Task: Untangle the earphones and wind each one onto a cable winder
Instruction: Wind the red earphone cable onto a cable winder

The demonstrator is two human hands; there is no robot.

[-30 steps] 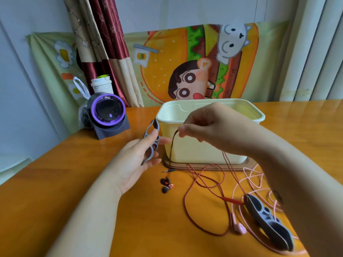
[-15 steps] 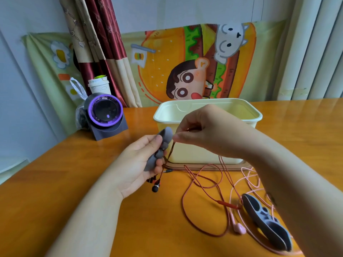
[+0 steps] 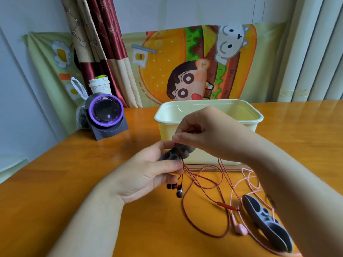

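Head view shows the left hand (image 3: 148, 173) over the middle of the table (image 3: 55, 182), its fingers and thumb curled round a grey cable winder (image 3: 171, 155). The winder's long side points up and to the right, toward the cream box (image 3: 209, 115). Two dark earbuds (image 3: 179, 191) hang just under that hand. The red cord (image 3: 227, 206) goes up from the buds, across the winder, to the right hand (image 3: 209, 134), which pinches it between thumb and finger just above the winder. The rest of the red cord drops down and lies in loose loops on the table, to the right of the winder. So I think the next turn has to go round the winder's short way, and the right hand is best placed to lead it. Near the right front edge lie the pink earphones (image 3: 241, 229) and, right beside them, a second grey winder (image 3: 267, 225), with nothing wound on it yet.
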